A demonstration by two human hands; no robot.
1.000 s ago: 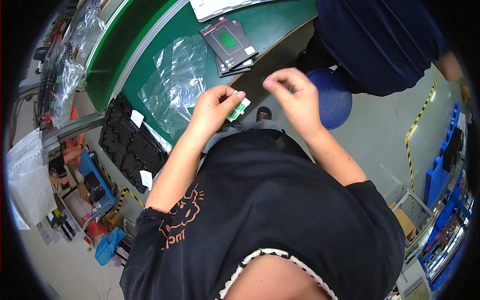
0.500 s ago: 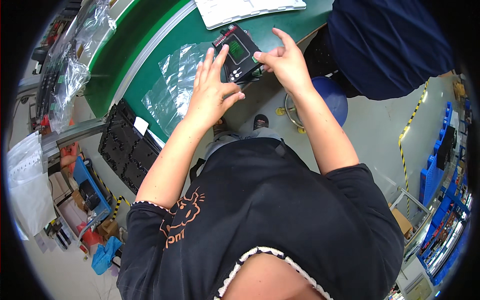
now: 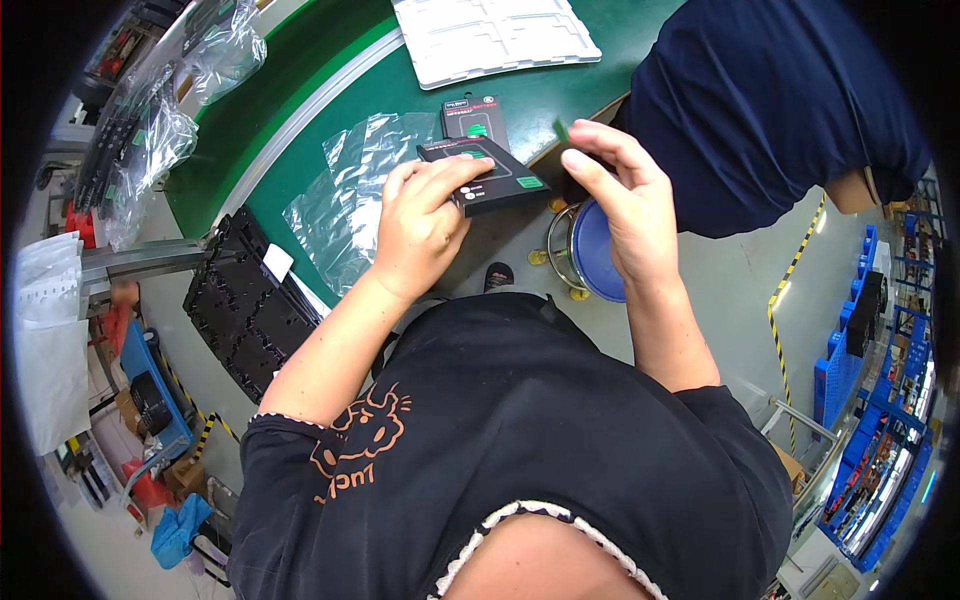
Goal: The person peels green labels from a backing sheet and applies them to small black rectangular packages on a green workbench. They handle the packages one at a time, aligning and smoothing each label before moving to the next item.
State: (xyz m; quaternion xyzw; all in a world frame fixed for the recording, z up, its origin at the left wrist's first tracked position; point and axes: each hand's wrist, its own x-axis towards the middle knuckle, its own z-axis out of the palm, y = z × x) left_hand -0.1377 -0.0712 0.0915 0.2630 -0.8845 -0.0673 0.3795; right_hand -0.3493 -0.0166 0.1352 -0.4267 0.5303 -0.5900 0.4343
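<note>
A flat black box point(image 3: 505, 185) with a green-marked front is tilted over the table's near edge. My left hand point(image 3: 420, 225) is closed on its left side, fingers lying over the front face; the thumb is hidden. A small green label point(image 3: 530, 182) sits at the box's lower right corner. Right of the box, and apart from it, my right hand point(image 3: 625, 185) pinches a small thin green strip point(image 3: 561, 131) between thumb and fingers. Just beyond the held box, a second similar black box point(image 3: 475, 115) lies on the table.
Clear plastic bags point(image 3: 350, 180) lie on the green table point(image 3: 360, 95) to the left. A white moulded tray point(image 3: 500, 35) is at the back. Black trays point(image 3: 245, 300) stand at the lower left. A person in dark blue point(image 3: 760, 110) is close on the right, beside a blue stool point(image 3: 600, 255).
My right hand has come away from the box, to the right and nearer, with the green strip at its fingertips. My left hand has closed on the box, which is turned and lower; the second box now shows behind.
</note>
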